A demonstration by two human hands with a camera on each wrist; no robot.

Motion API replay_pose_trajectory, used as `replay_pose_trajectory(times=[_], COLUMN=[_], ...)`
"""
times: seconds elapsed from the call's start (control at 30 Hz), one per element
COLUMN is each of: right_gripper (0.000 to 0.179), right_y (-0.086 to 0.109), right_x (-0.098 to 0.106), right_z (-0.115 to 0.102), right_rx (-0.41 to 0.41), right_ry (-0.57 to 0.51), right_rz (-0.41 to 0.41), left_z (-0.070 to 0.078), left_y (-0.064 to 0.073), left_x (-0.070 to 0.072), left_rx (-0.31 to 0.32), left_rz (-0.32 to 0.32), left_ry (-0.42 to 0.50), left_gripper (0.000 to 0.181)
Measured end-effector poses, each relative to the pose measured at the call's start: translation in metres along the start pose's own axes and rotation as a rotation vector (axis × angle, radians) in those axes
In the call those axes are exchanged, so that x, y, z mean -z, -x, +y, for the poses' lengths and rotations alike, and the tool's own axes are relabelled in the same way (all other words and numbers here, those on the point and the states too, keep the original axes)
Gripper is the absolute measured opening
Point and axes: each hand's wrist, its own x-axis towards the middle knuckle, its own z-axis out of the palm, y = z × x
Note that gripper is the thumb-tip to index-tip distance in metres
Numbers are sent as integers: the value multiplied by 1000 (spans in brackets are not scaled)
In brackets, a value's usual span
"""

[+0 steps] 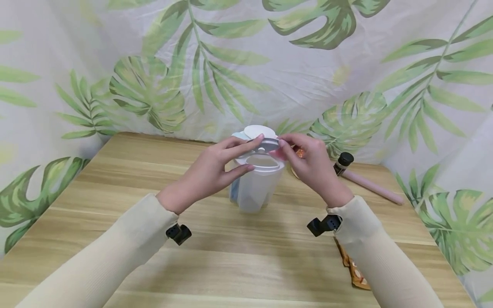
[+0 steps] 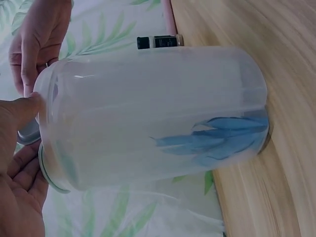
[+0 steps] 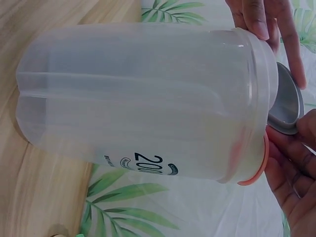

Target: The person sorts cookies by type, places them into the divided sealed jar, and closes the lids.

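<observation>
A translucent plastic canister [image 1: 254, 192] stands upright on the table, its lid bearing several flip caps. The grey flip cap [image 1: 269, 145] is tilted up, and an oval opening shows in front of it. My left hand [image 1: 223, 164] holds the lid, thumb on the near rim and index finger touching the grey cap. With thumb and fingers my right hand [image 1: 308, 160] pinches that cap's right edge. Behind it a white flip cap [image 1: 259, 131] stands up. Printed digits [image 3: 148, 163] mark the canister's side. A blue leaf-shaped patch [image 2: 222, 138] shows low down; inside or outside, I cannot tell.
Right of the canister are a small black-capped bottle [image 1: 343, 163] and a pink rod [image 1: 373, 187]. An orange-brown packet [image 1: 357, 273] lies partly under my right forearm. Leaf-patterned cloth [image 1: 231, 64] hangs behind the wooden table [image 1: 154, 162].
</observation>
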Motion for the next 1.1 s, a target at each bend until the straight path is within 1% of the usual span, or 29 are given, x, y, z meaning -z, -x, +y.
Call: replay_pose_trajectory(times=[0.17,0.27,0.7,0.93,1.1], right_gripper=[14,14,18,20,15], right_y=[2,4,12,14,12], right_x=[-1,-2,4,6,4], right_z=[2,2,7,8,9], right_rx=[-5,2,26,29,-3], right_ry=[-18,-24,-70,-93,-80], right_rz=[12,16,-4,-16,3], left_z=[-1,-2,-3,-2,-2], left_y=[-1,-1,0,-1,-1], left_x=[0,1,-2,-2,-2], left_rx=[31,38,25,29,22], left_rz=[1,3,16,-4,-13], left_ry=[42,55,79,61,40], left_gripper=[63,64,63,62,61])
